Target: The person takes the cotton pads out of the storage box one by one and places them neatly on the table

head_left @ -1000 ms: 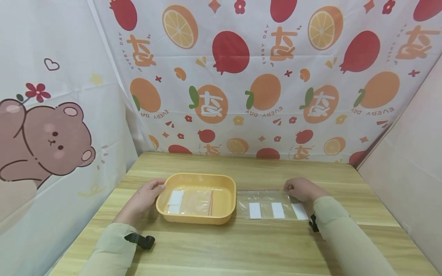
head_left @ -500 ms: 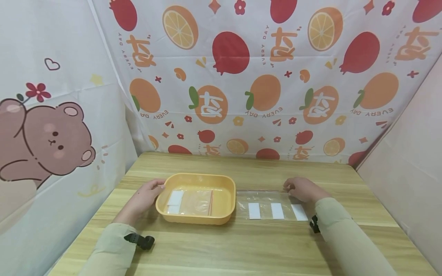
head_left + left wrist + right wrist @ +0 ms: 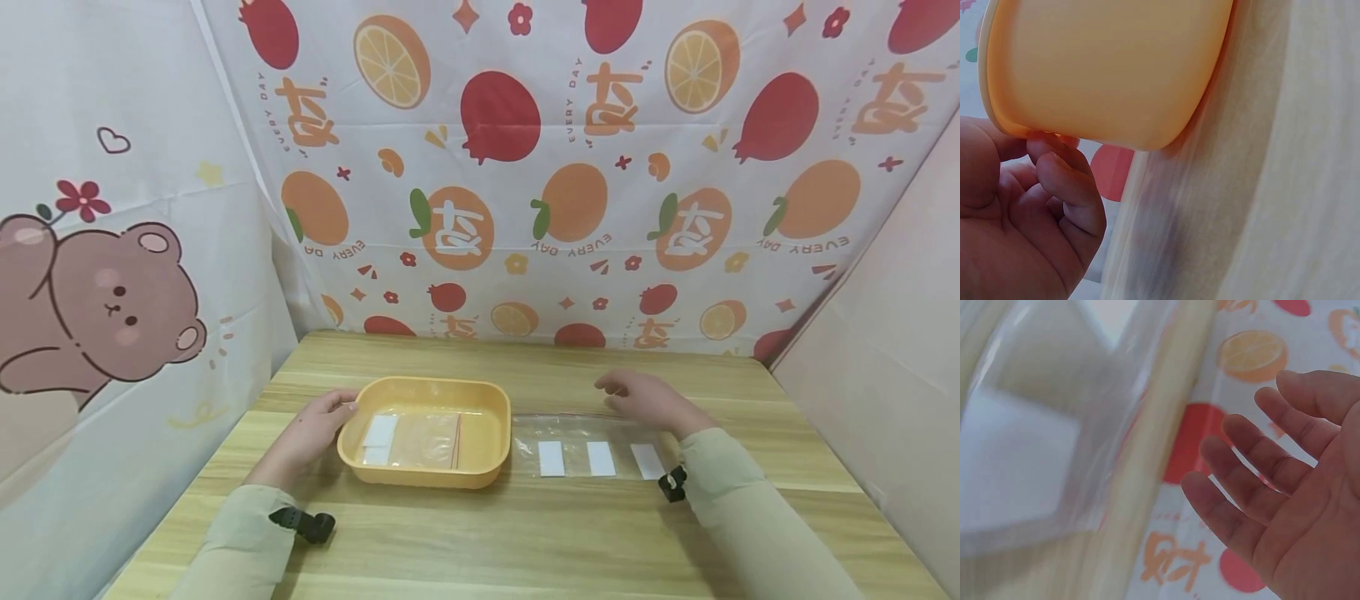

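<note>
Though lower before, right hand [image 3: 647, 402] aloft

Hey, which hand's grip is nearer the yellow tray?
Left. The left grip holds the yellow tray at its left end; the right grip is off to its right, near the clear bags.

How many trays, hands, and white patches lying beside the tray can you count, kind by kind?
Tray: 1
Hands: 2 (left hand, right hand)
White patches beside the tray: 3
Total: 6
</note>
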### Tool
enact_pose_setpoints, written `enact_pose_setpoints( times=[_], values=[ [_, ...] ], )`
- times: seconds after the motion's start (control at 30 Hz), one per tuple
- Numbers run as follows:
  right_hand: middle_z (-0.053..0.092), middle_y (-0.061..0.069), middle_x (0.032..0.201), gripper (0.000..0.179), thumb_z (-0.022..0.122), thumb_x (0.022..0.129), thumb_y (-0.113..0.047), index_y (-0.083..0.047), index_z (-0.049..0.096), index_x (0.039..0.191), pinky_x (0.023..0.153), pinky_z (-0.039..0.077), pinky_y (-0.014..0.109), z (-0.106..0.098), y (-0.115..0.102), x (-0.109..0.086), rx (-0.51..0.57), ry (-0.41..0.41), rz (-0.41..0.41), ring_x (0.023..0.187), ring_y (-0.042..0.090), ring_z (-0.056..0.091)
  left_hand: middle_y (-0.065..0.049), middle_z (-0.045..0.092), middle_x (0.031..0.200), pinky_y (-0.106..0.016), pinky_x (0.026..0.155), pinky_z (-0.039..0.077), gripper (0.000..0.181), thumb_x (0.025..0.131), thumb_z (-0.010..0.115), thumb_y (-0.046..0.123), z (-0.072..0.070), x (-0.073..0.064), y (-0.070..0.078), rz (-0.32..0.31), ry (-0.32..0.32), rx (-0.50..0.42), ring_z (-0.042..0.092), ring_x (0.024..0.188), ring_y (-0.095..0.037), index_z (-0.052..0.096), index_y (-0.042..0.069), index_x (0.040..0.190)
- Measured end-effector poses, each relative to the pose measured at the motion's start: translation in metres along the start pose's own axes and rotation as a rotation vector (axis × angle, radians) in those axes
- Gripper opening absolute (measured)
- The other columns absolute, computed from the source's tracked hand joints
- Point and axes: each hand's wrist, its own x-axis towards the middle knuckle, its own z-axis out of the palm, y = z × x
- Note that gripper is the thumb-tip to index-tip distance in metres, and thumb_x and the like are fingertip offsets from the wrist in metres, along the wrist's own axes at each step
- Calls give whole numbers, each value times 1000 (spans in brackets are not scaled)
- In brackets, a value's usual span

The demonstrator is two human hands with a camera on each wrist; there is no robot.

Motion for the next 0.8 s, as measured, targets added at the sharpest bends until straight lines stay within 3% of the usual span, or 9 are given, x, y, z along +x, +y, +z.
enact_pose_setpoints(
  times=[0.2, 0.37, 0.63, 0.8],
  values=[
    [67, 8, 122, 33, 62, 100, -22, -11, 64, 131, 95, 50, 51, 2, -29, 0, 51, -3, -64, 113, 28, 63, -23, 57, 134, -38, 90, 52, 48, 111, 41, 27, 0, 1, -2, -4, 6, 3, 61, 114, -29, 42, -4, 148],
    [67, 4, 124, 36, 61, 101, -24, -13, 62, 135, 97, 50, 48, 10, -54, -2, 169, -7, -69, 115, 26, 62, -23, 58, 134, -38, 91, 52, 48, 111, 41, 27, -1, 1, -3, 7, 1, 5, 61, 114, -30, 43, -4, 147],
    [61, 10, 135, 50, 64, 101, -28, -11, 50, 146, 97, 51, 46, 34, -83, 0, 631, -92, -24, 120, 28, 61, -22, 56, 138, -41, 93, 51, 51, 111, 41, 32, -1, 0, -3, -7, -8, 26, 58, 119, -30, 42, -1, 149],
    [53, 19, 144, 53, 57, 105, -25, -6, 40, 152, 102, 48, 45, 46, -99, 3, 867, -144, -34, 126, 34, 57, -21, 55, 139, -41, 92, 51, 51, 111, 41, 33, -1, 0, -2, -15, -9, 30, 58, 120, -30, 42, -1, 149]
  ],
)
